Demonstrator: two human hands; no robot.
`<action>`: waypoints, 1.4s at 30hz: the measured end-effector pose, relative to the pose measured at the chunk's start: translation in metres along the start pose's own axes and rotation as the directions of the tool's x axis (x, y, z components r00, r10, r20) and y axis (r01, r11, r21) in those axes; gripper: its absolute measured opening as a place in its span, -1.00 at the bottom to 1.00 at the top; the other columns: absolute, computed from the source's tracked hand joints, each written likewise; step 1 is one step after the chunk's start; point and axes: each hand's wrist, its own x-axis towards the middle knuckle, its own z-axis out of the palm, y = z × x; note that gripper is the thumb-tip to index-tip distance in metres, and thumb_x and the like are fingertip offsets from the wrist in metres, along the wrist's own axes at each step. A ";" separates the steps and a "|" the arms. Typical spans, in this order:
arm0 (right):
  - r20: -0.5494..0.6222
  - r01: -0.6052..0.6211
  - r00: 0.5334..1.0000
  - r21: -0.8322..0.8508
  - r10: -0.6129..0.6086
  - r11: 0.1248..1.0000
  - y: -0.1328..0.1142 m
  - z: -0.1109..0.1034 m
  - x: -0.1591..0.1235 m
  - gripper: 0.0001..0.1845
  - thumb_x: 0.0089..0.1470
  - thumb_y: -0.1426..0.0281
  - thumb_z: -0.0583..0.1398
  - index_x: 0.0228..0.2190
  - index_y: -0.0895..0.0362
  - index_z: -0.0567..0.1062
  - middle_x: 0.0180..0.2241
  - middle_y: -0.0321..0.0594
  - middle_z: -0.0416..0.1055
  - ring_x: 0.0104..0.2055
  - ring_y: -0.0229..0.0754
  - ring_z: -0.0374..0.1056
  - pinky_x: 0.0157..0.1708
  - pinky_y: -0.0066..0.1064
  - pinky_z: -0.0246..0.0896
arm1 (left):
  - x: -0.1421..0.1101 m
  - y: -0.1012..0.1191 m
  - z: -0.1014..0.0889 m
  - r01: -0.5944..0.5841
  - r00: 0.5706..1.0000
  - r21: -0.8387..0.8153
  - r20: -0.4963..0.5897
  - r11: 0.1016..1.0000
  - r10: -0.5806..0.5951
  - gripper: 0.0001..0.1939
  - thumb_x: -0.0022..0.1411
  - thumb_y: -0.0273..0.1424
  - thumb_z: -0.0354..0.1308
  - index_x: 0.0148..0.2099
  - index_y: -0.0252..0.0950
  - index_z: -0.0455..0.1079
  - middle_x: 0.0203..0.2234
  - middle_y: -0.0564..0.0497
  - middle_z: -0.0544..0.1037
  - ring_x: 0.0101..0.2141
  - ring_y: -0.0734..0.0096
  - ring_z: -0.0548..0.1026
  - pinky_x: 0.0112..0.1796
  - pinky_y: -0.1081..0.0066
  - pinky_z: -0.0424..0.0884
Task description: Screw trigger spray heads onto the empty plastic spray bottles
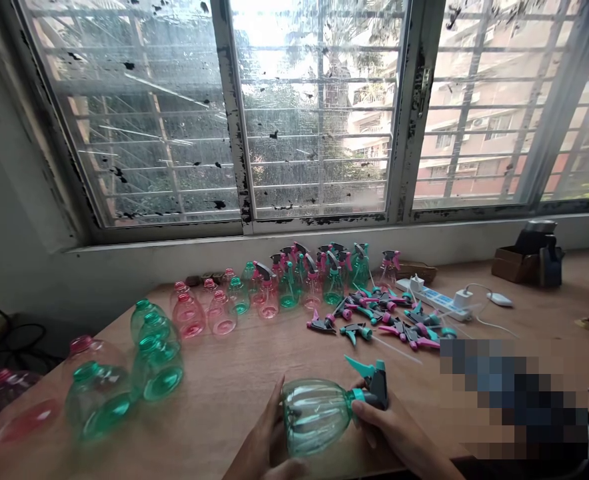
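The left hand (262, 437) is cupping the rounded base of a clear green spray bottle (316, 417), its fingers spreading around the body, apparently to keep the smooth shell from turning. The right hand (392, 427) is gripping the bottle's neck, with its thumb pressing near the teal collar (358, 397) below the black-and-teal trigger head (378, 387), a hold that seems suited to controlling that joint. The bottle is lying sideways between the two hands at the near edge of the wooden table (214, 407), its neck pointing right, so both ends are staying within reach. Headless green bottles (157, 370) and pink bottles (189, 317) are standing on the left, while loose trigger heads (357, 332) are lying heaped right of centre, probably for easy picking. Bottles with heads fitted (333, 287) are standing upright toward the window, seemingly grouped apart from the headless ones.
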 end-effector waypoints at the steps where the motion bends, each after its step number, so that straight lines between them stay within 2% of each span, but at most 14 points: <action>1: 0.000 -0.001 1.000 0.001 0.001 1.000 0.001 0.000 0.000 -0.52 0.05 0.06 0.40 -0.22 0.09 0.37 -0.59 -0.40 0.48 -0.69 -0.34 0.23 -0.63 -0.49 -0.05 | -0.001 0.002 0.000 0.016 1.000 0.013 -0.012 1.000 -0.016 0.15 0.17 -0.23 0.41 0.53 -0.12 -0.30 0.43 -0.14 0.20 0.39 -0.11 0.17 0.36 0.08 0.11; 5: 0.002 -0.001 1.000 0.011 0.001 1.000 0.003 -0.001 0.000 -0.55 0.07 0.06 0.39 -0.23 0.09 0.39 -0.57 -0.40 0.48 -0.69 -0.34 0.23 -0.64 -0.50 -0.04 | -0.002 0.003 -0.002 0.014 0.999 0.146 -0.054 0.989 -0.007 0.03 0.20 -0.32 0.37 0.52 -0.15 -0.16 0.46 -0.10 0.12 0.42 -0.07 0.09 0.38 0.12 0.06; 8: 0.013 0.003 1.000 0.009 -0.004 1.000 0.001 -0.002 0.000 -0.56 0.08 0.07 0.39 -0.23 0.09 0.39 -0.55 -0.38 0.50 -0.68 -0.34 0.24 -0.63 -0.49 -0.02 | -0.002 0.001 -0.001 -0.024 0.996 0.253 -0.075 0.967 0.044 -0.02 0.27 -0.34 0.30 0.53 -0.08 -0.23 0.44 -0.07 0.18 0.39 -0.01 0.17 0.38 0.12 0.04; 10: 0.015 0.008 1.000 0.004 -0.008 1.000 0.000 -0.002 0.000 -0.57 0.10 0.08 0.38 -0.22 0.09 0.39 -0.55 -0.37 0.50 -0.68 -0.33 0.24 -0.63 -0.49 -0.02 | -0.001 -0.001 -0.001 -0.038 0.996 0.269 -0.067 0.963 0.058 -0.05 0.32 -0.35 0.23 0.53 -0.06 -0.29 0.41 -0.07 0.25 0.36 0.02 0.24 0.37 0.12 0.07; 12: 0.015 0.011 1.000 0.003 -0.011 1.000 0.000 -0.002 0.000 -0.58 0.11 0.09 0.37 -0.21 0.09 0.39 -0.55 -0.38 0.50 -0.67 -0.34 0.24 -0.62 -0.49 -0.02 | 0.000 -0.003 -0.002 -0.027 0.998 0.264 -0.051 0.964 0.042 0.01 0.27 -0.36 0.26 0.53 -0.05 -0.34 0.39 -0.09 0.29 0.35 0.02 0.26 0.35 0.10 0.11; 15: 0.020 0.000 1.000 0.009 -0.001 1.000 0.000 -0.002 0.001 -0.57 0.10 0.08 0.38 -0.21 0.10 0.39 -0.55 -0.37 0.51 -0.67 -0.34 0.25 -0.62 -0.49 -0.02 | 0.000 -0.008 -0.005 0.004 1.000 0.239 -0.028 0.971 0.003 0.15 0.15 -0.39 0.35 0.53 -0.07 -0.36 0.42 -0.09 0.23 0.37 -0.02 0.21 0.36 0.07 0.08; 20: 0.009 -0.003 1.000 0.012 0.003 1.000 0.002 -0.002 0.002 -0.55 0.08 0.08 0.39 -0.20 0.09 0.38 -0.56 -0.37 0.52 -0.68 -0.33 0.25 -0.63 -0.49 -0.02 | 0.000 -0.015 -0.007 0.004 0.999 0.233 -0.033 0.973 0.004 0.08 0.16 -0.31 0.36 0.53 -0.17 -0.24 0.44 -0.14 0.16 0.40 -0.07 0.14 0.38 0.07 0.03; 22: 0.008 -0.003 1.000 0.013 0.003 1.000 0.002 -0.003 0.002 -0.53 0.06 0.07 0.39 -0.20 0.09 0.38 -0.56 -0.37 0.52 -0.69 -0.33 0.25 -0.64 -0.49 -0.02 | 0.000 -0.015 -0.007 -0.006 0.998 0.259 -0.059 0.966 0.022 0.07 0.17 -0.30 0.37 0.52 -0.14 -0.21 0.45 -0.14 0.14 0.40 -0.09 0.13 0.38 0.06 0.01; 28: 0.003 -0.006 1.000 0.012 0.006 1.000 0.002 -0.002 0.001 -0.50 0.04 0.05 0.41 -0.20 0.09 0.37 -0.55 -0.37 0.53 -0.70 -0.35 0.24 -0.64 -0.50 -0.02 | 0.001 -0.007 -0.002 -0.045 0.998 0.229 -0.034 0.972 0.054 0.03 0.28 -0.30 0.27 0.51 0.07 -0.38 0.32 -0.07 0.36 0.26 0.04 0.39 0.30 0.14 0.20; 31: 0.006 -0.007 1.000 0.019 0.007 1.000 0.001 -0.002 0.002 -0.51 0.04 0.05 0.40 -0.21 0.09 0.37 -0.56 -0.37 0.52 -0.69 -0.34 0.24 -0.65 -0.50 -0.02 | 0.001 -0.002 -0.001 -0.052 0.999 0.189 0.000 0.981 0.053 0.06 0.27 -0.19 0.29 0.51 0.05 -0.41 0.28 -0.07 0.42 0.23 0.05 0.43 0.27 0.16 0.24; 35: 0.003 -0.003 1.000 0.025 0.003 1.000 0.001 -0.001 0.002 -0.53 0.05 0.06 0.40 -0.22 0.09 0.38 -0.57 -0.37 0.51 -0.70 -0.34 0.24 -0.65 -0.50 -0.03 | 0.000 -0.001 -0.003 -0.088 0.995 0.084 0.055 0.993 0.083 0.10 0.27 -0.01 0.25 0.53 -0.07 -0.44 0.29 -0.16 0.40 0.24 -0.02 0.42 0.27 0.11 0.25; 39: -0.014 -0.006 1.000 0.029 0.006 1.000 0.000 0.000 0.002 -0.50 0.02 0.04 0.41 -0.23 0.10 0.39 -0.57 -0.37 0.51 -0.70 -0.35 0.23 -0.65 -0.51 -0.02 | -0.001 -0.001 -0.003 -0.026 0.999 0.172 -0.017 0.985 0.030 0.05 0.24 -0.17 0.33 0.53 -0.11 -0.27 0.40 -0.15 0.25 0.33 -0.05 0.28 0.34 0.09 0.13; 42: -0.027 -0.001 1.000 0.024 0.002 1.000 -0.002 0.000 0.001 -0.49 0.01 0.02 0.41 -0.23 0.10 0.39 -0.57 -0.37 0.51 -0.70 -0.35 0.23 -0.66 -0.51 -0.01 | -0.002 0.005 -0.001 -0.005 0.997 0.254 -0.074 0.967 0.024 0.00 0.24 -0.37 0.30 0.52 -0.05 -0.24 0.35 -0.09 0.33 0.31 0.03 0.32 0.33 0.16 0.18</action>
